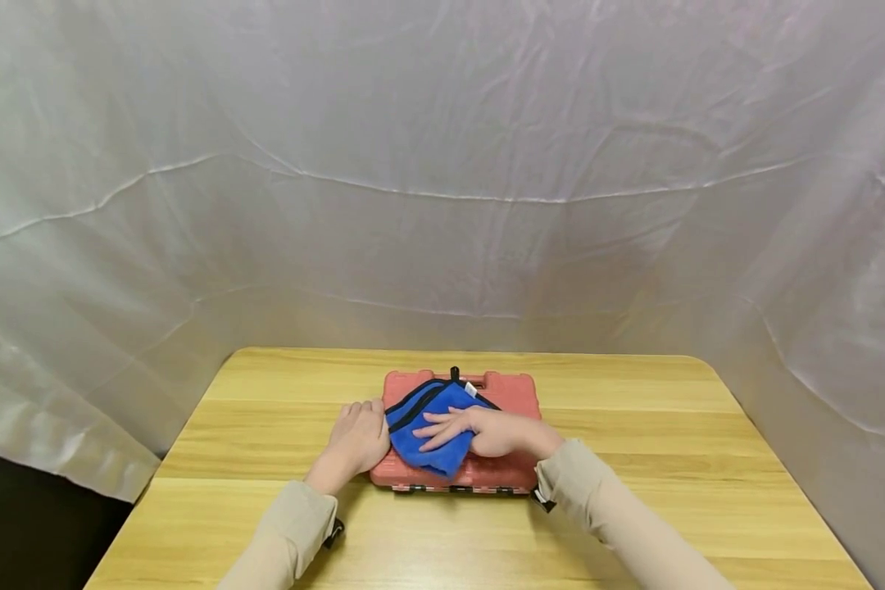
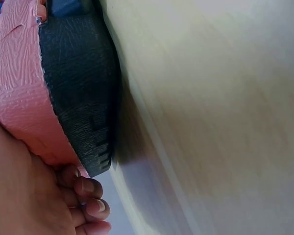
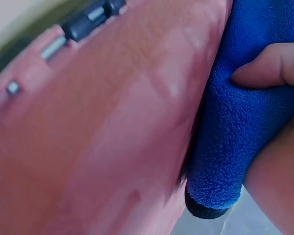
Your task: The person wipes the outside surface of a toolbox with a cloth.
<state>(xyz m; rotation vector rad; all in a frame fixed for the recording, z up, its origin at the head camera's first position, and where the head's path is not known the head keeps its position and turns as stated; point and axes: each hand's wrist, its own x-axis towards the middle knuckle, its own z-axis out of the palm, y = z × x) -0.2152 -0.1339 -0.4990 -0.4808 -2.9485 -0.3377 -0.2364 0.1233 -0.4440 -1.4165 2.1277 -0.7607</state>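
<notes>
A reddish-pink plastic carrying case with a dark lower half lies closed on the table. Over its lid is spread a folded blue cloth, fuzzy, with black edging, a black loop and a small white label. My left hand grips the case's left side; in the left wrist view its fingers curl at the case's corner. Across the cloth lies my right hand, fingers extended and spread, pressing it on the lid. The right wrist view shows the thumb against the cloth; the palm's underside is hidden.
The case rests on a light wooden table, with bare wood on both sides of it. Pale fabric curtains hang behind the table and along its sides. Metal-pinned hinges or fittings run along the case's near edge.
</notes>
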